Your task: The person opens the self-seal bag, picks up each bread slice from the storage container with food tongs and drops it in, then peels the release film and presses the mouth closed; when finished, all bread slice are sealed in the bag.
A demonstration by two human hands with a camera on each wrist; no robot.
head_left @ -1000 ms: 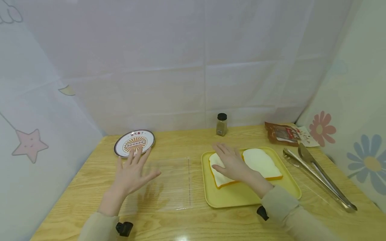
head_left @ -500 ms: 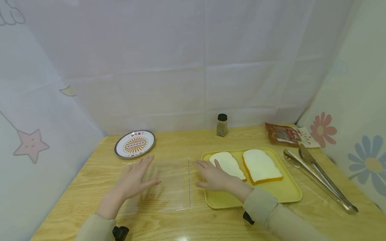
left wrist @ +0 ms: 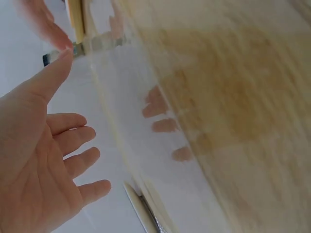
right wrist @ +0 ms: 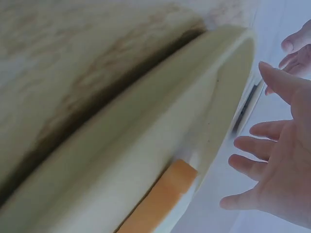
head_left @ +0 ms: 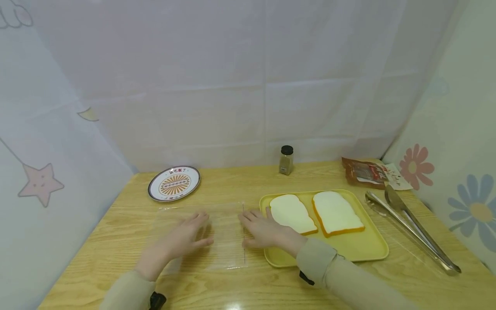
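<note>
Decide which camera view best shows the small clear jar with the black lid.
The head view: the jar stands whole and unobstructed. The left wrist view shows it partly behind fingertips; the right wrist view, none.

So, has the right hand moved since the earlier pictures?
Yes, leftward: in the head view, the right hand has shifted from over the yellow tray to across its left rim.

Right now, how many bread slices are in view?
2, both on the yellow tray: the left slice, partly hidden by the right hand, and the right slice beside it.
</note>
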